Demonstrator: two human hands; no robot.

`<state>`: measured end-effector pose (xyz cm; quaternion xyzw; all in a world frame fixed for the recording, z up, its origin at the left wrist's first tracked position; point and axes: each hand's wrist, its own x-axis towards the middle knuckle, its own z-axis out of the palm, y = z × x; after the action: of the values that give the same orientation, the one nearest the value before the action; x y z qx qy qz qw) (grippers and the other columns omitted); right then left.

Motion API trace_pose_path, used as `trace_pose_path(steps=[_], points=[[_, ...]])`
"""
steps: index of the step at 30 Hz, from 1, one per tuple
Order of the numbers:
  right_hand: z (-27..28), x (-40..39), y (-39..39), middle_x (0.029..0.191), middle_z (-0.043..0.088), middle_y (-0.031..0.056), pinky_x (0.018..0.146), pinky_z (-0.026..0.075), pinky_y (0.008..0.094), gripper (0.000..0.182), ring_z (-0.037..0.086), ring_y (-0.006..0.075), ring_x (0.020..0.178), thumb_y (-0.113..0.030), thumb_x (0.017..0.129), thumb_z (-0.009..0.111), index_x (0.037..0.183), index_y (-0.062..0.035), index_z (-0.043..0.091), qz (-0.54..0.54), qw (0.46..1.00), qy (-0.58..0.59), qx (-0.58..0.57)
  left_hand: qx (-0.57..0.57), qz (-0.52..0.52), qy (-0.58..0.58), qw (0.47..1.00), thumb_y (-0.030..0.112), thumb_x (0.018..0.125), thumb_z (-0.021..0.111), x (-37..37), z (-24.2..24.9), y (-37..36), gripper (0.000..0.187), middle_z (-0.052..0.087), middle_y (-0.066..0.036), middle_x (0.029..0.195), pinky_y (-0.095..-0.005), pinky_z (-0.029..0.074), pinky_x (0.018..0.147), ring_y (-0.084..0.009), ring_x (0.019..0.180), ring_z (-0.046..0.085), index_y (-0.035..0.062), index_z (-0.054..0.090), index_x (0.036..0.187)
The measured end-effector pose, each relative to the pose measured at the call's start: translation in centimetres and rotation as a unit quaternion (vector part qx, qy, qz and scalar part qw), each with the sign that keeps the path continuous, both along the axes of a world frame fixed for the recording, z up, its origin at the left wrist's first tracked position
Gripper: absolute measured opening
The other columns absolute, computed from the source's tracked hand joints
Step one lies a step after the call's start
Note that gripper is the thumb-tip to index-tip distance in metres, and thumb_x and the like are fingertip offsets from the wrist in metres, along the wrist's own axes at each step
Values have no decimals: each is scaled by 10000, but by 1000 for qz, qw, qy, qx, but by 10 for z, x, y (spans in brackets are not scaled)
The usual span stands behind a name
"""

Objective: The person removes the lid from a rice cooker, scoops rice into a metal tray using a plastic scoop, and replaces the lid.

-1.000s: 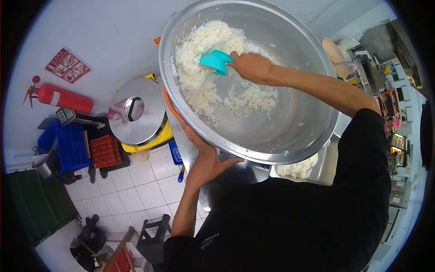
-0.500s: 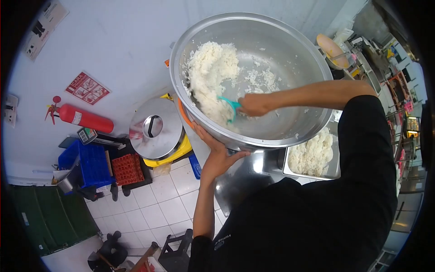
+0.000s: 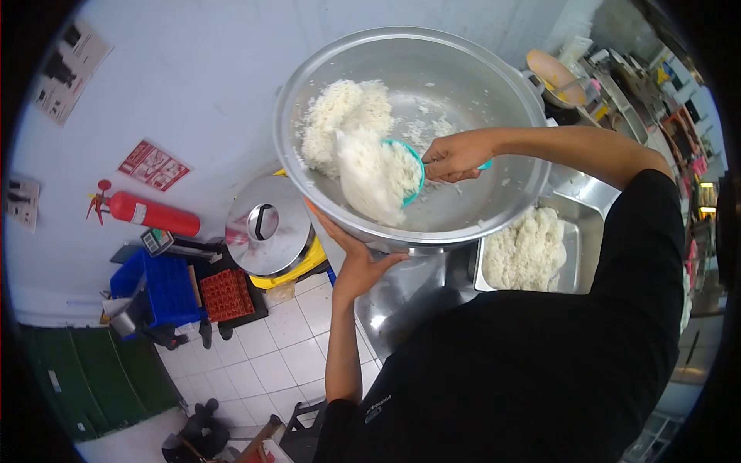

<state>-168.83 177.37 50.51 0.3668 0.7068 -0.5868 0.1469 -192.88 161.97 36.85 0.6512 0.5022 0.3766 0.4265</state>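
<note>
A big metal pot (image 3: pixel 502 208) is tilted with its mouth toward me, cooked white rice (image 3: pixel 347 116) heaped along its left side and loose grains on the bottom. Inside it, my right hand (image 3: pixel 457 157) is closed round the handle of a teal plastic scoop (image 3: pixel 415 197). Rice fills the scoop, and a blurred clump of rice (image 3: pixel 367 181) lies against its left side. My left hand (image 3: pixel 359 258) grips the pot's outer wall at the lower left, thumb spread along the side, fingertips partly hidden behind the wall. Right of the pot, a rectangular steel pan (image 3: pixel 575 258) holds more rice.
The pot stands over a steel counter (image 3: pixel 409 297). On the left are a round lidded container (image 3: pixel 270 224), a blue crate (image 3: pixel 166 289), red egg trays (image 3: pixel 226 295) and a wall-mounted fire extinguisher (image 3: pixel 154 213). An orange-toned bowl (image 3: pixel 556 77) and other kitchenware sit at the upper right.
My right hand has lifted slightly and turned the scoop, which now carries rice. The left hand stays on the pot. The whole view has shifted a little, showing more of the steel pan.
</note>
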Motion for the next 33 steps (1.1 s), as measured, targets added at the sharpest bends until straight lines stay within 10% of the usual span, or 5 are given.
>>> trace_pose_path(steps=[2,15,17,22,33], points=[[16,20,-9,537,394,-35,347,305,235,387,369,57,383,-371,967,454,731,-67,491,-34,999,22,-13,-14,-3,3,1000,211,688,847,-2,-6,1,1428,160,-357,1446,-335,279,1085,-327,1307,339,-29,-444,1250],[109,247,-227,591,553,62,411,435,270,341,520,121,421,-283,961,463,946,27,603,-413,848,-214,254,-44,31,51,997,140,747,796,6,-2,-6,910,484,-233,1274,-321,254,1071,-268,1173,458,-130,151,1330],[37,284,-270,749,635,144,590,507,369,343,636,239,661,-298,942,501,1033,16,607,-228,702,-266,620,-63,24,76,995,100,755,780,2,-5,-3,817,516,-217,1225,-325,264,1064,-244,1154,476,-104,222,1316],[-192,205,-280,815,644,207,657,488,497,441,645,370,762,-72,832,500,1263,-50,416,-396,795,-360,285,-96,12,68,993,59,764,763,-7,-14,1,791,501,-207,1224,-343,298,1041,-225,1100,494,-70,218,1322],[-91,198,-275,738,626,255,670,479,526,484,617,433,711,-433,966,417,950,40,520,-468,804,-233,283,-69,99,-13,993,83,713,804,14,-3,-12,1011,269,-221,1405,-390,197,1118,-260,1274,326,-23,77,1408]])
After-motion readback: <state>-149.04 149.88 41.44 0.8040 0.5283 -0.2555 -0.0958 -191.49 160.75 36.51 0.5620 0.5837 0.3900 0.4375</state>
